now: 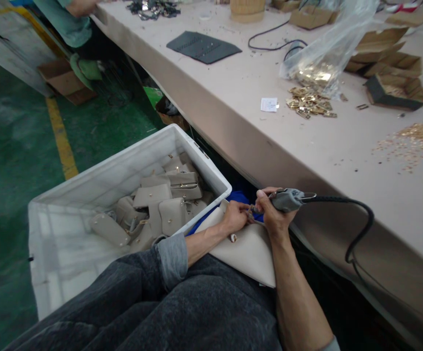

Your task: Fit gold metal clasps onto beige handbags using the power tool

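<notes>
A light beige handbag (250, 251) lies across my lap, with a small gold-coloured metal fitting (233, 238) on its face. My left hand (234, 217) is closed at the bag's upper edge, its fingertips pinched there. My right hand (275, 222) wraps round a grey corded electric screwdriver (287, 199), whose front end points left to the spot by my left fingertips. What exactly lies between the fingertips and the tool's tip is too small to tell. A black cable (365, 219) runs from the tool's rear.
Left of my lap stands a white plastic bin (65, 263) with several beige bags (153, 195) inside. On the covered table (233, 92) lie gold metal plates (308, 103), small gold pieces (421, 136), a black sheet (204, 46) and open cardboard boxes (397, 90). Another person's sleeve (67, 24) shows at far left.
</notes>
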A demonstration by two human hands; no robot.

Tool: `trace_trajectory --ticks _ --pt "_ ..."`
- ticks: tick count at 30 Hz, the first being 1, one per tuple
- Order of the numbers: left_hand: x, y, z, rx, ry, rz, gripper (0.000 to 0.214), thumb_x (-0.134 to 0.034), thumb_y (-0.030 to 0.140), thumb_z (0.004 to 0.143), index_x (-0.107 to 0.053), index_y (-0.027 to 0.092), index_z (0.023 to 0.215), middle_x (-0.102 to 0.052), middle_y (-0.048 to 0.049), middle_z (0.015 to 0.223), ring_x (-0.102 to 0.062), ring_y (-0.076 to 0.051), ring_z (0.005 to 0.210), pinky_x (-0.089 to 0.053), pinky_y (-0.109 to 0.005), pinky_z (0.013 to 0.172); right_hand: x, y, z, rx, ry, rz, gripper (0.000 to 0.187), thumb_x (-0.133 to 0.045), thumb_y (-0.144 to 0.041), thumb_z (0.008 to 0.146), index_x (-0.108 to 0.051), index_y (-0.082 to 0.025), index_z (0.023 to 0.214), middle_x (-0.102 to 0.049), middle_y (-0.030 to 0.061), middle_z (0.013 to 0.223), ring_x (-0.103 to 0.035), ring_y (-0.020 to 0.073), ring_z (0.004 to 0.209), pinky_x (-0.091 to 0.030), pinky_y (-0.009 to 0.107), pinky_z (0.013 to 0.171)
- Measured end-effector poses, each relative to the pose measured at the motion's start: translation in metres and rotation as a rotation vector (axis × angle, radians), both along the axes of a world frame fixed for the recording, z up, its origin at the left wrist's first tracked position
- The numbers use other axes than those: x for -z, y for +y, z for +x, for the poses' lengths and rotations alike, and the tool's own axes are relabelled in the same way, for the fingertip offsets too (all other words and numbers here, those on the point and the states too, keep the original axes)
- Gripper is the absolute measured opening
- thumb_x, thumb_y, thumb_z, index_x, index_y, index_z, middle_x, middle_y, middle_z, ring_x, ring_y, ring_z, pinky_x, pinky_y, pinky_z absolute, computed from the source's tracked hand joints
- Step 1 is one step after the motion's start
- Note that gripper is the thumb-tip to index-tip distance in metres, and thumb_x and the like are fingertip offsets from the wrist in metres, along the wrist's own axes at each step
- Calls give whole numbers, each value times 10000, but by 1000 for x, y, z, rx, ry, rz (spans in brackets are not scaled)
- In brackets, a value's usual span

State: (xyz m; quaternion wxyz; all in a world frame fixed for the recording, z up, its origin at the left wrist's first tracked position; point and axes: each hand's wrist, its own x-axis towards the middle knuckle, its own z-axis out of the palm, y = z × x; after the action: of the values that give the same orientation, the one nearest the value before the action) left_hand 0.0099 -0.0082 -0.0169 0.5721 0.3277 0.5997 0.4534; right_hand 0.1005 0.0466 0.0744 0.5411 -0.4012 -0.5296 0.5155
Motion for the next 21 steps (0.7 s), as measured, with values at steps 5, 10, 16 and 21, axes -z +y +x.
trace_trajectory --ticks 5,10,16,21 --pt "-1 -2 5 -40 -117 8 316 -546 89 886 -765 57 1112 -760 -86 735 -719 -169 600 -588 -252 584 -5 4 0 77 29 49 280 -833 -375 805 -661 -155 781 -566 -38 539 -509 105 405 -453 246 427" --pt "-3 -6 4 -44 -99 22 237 -605 44 821 -799 93 947 -761 -62 726 -698 -156 607 -581 -248 613 -4 -1 5 17 -63 45 267 -832 -378 818 -704 -144 801 -592 -24 550 -525 107 419 -462 245 441" --pt "-9 -3 6 -18 -143 -16 211 -602 61 870 -792 98 957 -753 -65 701 -704 -161 583 -575 -255 577 -16 0 15 -83 45 10 236 -862 -326 775 -693 -165 814 -585 -34 567 -520 114 438 -454 269 462" --pt "-11 -1 6 10 -215 -46 131 -653 120 893 -781 98 902 -789 -112 791 -756 -178 649 -594 -246 601 -62 21 61 -6 443 6 193 -818 -229 747 -636 -209 808 -562 -32 651 -462 90 460 -412 288 502"
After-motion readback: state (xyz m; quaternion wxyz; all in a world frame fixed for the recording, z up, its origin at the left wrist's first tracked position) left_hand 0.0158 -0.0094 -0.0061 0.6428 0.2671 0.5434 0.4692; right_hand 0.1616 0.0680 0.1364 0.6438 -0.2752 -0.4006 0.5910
